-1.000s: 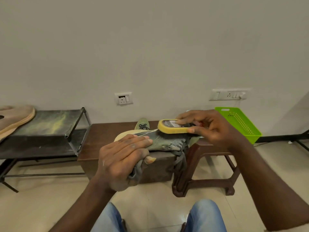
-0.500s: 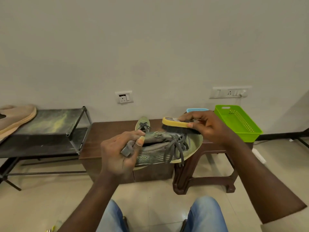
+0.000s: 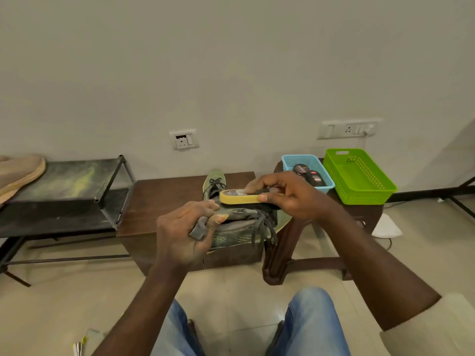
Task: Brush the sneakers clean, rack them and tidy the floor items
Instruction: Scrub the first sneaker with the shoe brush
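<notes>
Now the brush (image 3: 239,197) has slid back toward the heel. The left hand (image 3: 185,232) pinches the sneaker (image 3: 239,227) by its heel, up in front of the counter (image 3: 159,201). The right hand (image 3: 288,196) curls round the brush on top. The shoe looks light and floppy, so grip the heel. Its twin (image 3: 214,181) lies behind.

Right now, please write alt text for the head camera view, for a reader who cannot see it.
The left hand grips a grey-green sneaker by one end while the right hand holds a yellow-backed brush against it. A second sneaker lies on the brown bench behind, beside a metal shoe rack.
</notes>
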Demonstrator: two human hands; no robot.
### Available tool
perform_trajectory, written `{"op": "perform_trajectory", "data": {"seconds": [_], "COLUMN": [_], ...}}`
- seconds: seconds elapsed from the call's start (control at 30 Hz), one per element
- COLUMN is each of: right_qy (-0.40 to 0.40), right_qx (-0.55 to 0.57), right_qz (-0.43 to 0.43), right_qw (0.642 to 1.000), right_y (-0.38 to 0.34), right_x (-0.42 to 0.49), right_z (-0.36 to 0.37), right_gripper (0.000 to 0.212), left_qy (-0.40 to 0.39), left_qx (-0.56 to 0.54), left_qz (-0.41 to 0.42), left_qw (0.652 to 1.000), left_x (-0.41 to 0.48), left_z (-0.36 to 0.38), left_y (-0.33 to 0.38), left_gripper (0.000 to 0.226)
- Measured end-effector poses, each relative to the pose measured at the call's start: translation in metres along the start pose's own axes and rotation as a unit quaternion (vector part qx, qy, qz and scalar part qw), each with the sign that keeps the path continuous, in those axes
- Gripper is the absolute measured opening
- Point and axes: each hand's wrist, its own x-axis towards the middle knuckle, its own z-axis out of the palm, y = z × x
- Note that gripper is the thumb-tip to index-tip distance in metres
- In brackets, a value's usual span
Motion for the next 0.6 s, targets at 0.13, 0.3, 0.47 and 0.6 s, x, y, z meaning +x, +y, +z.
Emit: {"op": "perform_trajectory", "data": {"seconds": [0.13, 0.3, 0.47, 0.6], "right_qy": [0.045, 0.048, 0.065, 0.083], "right_qx": [-0.030, -0.004, 0.002, -0.009], "right_qz": [0.018, -0.008, -0.002, -0.016], "right_qw": [0.998, 0.999, 0.998, 0.996], "right_y": [0.011, 0.005, 0.008, 0.003], "right_x": [-0.005, -0.005, -0.015, -0.013], "right_z": [-0.016, 0.004, -0.011, -0.009], "right_gripper": [0.026, 0.024, 0.026, 0.026], "left_qy": [0.026, 0.024, 0.037, 0.018], "left_qx": [0.004, 0.027, 0.028, 0.051], "left_qz": [-0.022, 0.004, 0.050, 0.113], "left_qw": [0.999, 0.999, 0.998, 0.992], "left_x": [0.003, 0.007, 0.007, 0.008], "left_z": [-0.001, 0.006, 0.000, 0.005], "left_y": [0.004, 0.010, 0.014, 0.014], "left_gripper": [0.027, 0.035, 0.031, 0.033]}}
